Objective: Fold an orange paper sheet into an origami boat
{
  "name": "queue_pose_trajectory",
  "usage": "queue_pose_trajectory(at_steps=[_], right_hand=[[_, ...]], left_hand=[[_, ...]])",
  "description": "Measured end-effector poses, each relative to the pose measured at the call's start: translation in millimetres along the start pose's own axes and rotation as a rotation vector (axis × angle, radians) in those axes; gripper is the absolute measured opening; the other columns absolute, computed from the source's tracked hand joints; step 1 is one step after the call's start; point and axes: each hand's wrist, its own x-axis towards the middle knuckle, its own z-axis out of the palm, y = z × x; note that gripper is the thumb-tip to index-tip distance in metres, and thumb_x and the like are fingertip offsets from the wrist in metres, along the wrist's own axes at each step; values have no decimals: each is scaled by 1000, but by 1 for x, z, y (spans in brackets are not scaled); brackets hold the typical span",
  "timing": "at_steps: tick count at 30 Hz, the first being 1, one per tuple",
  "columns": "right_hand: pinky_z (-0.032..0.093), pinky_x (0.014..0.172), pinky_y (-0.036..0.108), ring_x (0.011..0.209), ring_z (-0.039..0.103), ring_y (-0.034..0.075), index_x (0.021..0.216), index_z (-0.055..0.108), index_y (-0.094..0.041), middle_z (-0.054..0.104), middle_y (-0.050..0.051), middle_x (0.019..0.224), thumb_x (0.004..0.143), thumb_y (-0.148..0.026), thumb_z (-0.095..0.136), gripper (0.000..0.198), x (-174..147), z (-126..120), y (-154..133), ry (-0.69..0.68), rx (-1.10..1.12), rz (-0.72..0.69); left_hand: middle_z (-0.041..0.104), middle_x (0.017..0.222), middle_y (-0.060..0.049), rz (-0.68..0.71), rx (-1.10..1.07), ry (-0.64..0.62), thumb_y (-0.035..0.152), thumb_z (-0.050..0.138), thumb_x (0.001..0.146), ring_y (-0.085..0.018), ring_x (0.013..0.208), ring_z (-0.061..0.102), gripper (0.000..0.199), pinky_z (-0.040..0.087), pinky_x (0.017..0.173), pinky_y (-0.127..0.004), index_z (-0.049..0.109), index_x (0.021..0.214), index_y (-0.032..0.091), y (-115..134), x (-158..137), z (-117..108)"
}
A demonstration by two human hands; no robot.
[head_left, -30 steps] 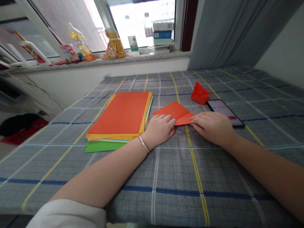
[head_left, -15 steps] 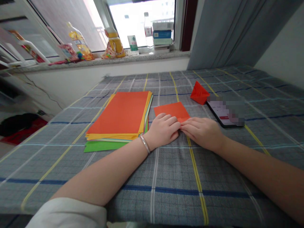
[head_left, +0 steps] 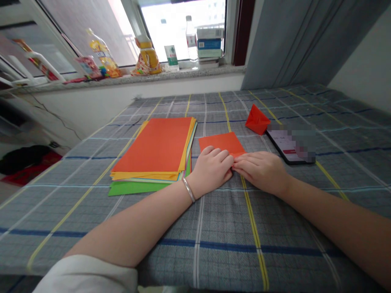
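A small orange-red sheet of paper (head_left: 222, 141) lies on the checked cloth, its near edge under both hands. My left hand (head_left: 213, 167), with a silver bangle at the wrist, is closed on that edge with its fingers curled. Meeting it at the fingertips, my right hand (head_left: 261, 171) pinches the paper's near right part. The fold between the fingers is mostly hidden. Beyond the right hand stands a folded red paper piece (head_left: 257, 120), pointed at the top.
Left of the hands lies a stack of coloured paper (head_left: 155, 142), orange on top, green at the bottom. A phone (head_left: 285, 146) rests to the right. Bottles, boxes and packets line the windowsill (head_left: 122, 81) behind the cloth-covered surface (head_left: 171, 260). A grey curtain (head_left: 293, 44) hangs at the back right.
Both hands keep their hold on the paper's near edge, with only a very slight shift of the fingers. The whole view has moved by a hair; nothing else differs.
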Motion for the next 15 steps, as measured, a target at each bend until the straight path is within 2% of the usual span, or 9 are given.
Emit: queue_pose_trajectory(at_steps=[4,15], right_hand=[[51,73,30,89,72,18,93,70,-17,77,5,100,92,-18,58,12,0,-1,0,-2,-2,-3],[53,77,30,88,73,16,93,69,-19,77,1,101,93,-23,59,11,-1,-7,4,37,21,46]], left_hand=[[63,86,-3,-1,34,-16,28,54,90,-21,82,56,10,38,78,-37,59,91,19,-5,0,0],[63,84,-4,3,118,-2,25,56,87,-22,84,55,6,39,85,-39,60,89,20,-17,-1,-4]])
